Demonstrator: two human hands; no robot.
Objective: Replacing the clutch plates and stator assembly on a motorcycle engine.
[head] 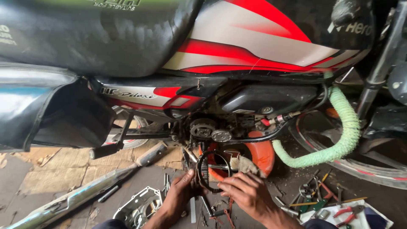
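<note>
A black and red motorcycle [254, 42] stands over me, its engine area [212, 131] open. Below it I hold a dark toothed ring gear [202, 169] upright. My left hand [180, 193] grips its lower left rim. My right hand [246, 193] rests on its lower right rim, fingers curled around the edge. Behind the ring sits an orange basin [263, 152].
A chrome exhaust pipe [68, 199] lies across the floor at lower left. A metal engine cover [137, 208] lies near my left arm. Pliers and hand tools [335, 208] lie at lower right. A green ribbed hose [345, 135] curves beside the front wheel [373, 169].
</note>
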